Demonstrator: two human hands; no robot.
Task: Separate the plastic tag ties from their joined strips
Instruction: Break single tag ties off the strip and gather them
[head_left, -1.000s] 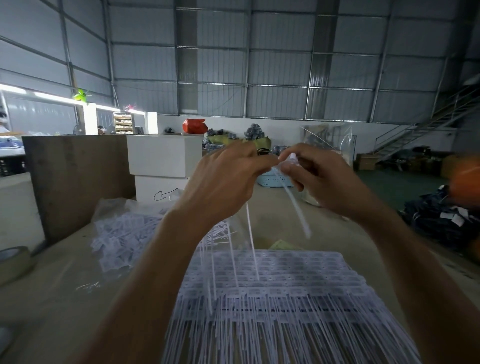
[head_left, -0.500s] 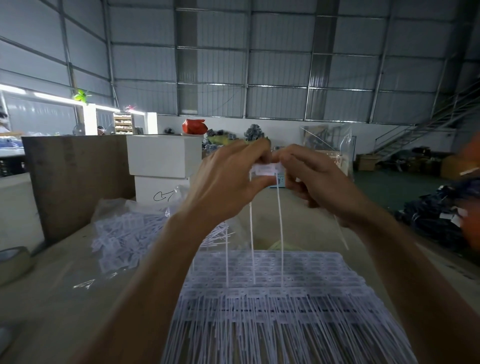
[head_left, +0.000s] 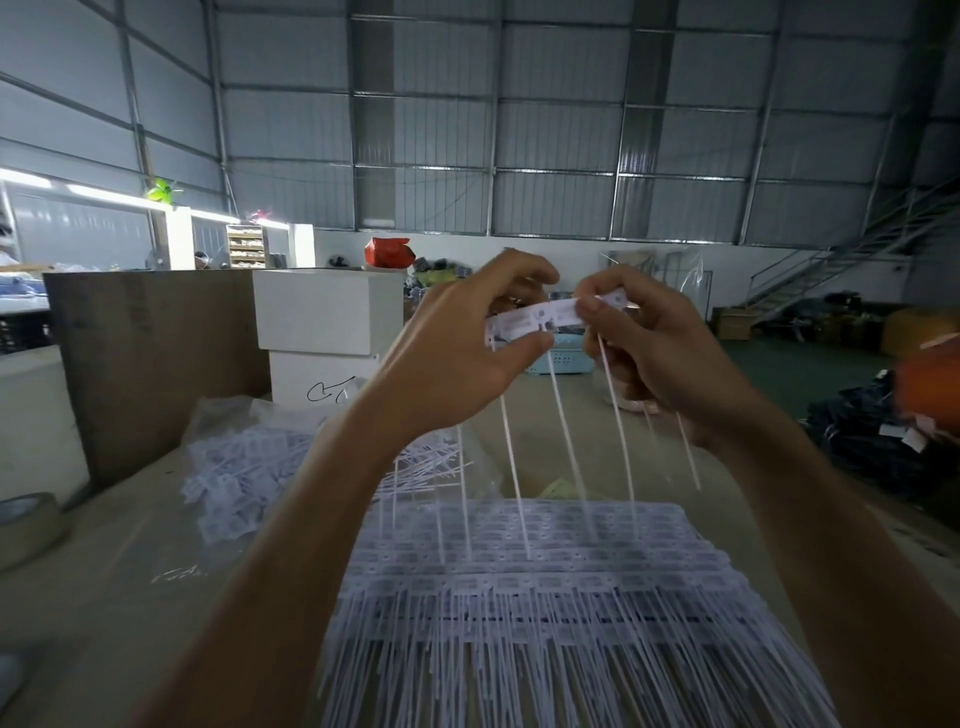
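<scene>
1. Two bare hands are raised in the middle of the view, above a table (head_left: 104, 597).
2. Between them is one strip (head_left: 540, 318) of joined white tag ties. Four heads show between the fingers; how many are hidden under the hands cannot be told.
3. About six thin tails (head_left: 566, 441) hang from the strip, some blurred, so the count is rough.
4. The left hand (head_left: 457, 364) is curled, thumb below and fingers above, pinching the strip's left end.
5. The right hand (head_left: 660, 353) is also curled, thumb tip pressed on the strip's right part, fingers behind it; more tails drop out below its palm.
6. The strip's long axis runs left to right, the right end a little higher. The tails point down and toward the near edge, slanting slightly right.
7. One stack (head_left: 545, 582) of unseparated strips lies on the near table under the hands, rows running left to right, tails pointing near.
8. One loose pile (head_left: 234, 483) of ties lies on clear plastic at the left, farther back.
9. One tape roll (head_left: 26, 525) sits at the left edge of the table.
10. One brown board (head_left: 150, 364) and two stacked white boxes (head_left: 322, 322) stand at the far left of the table.
</scene>
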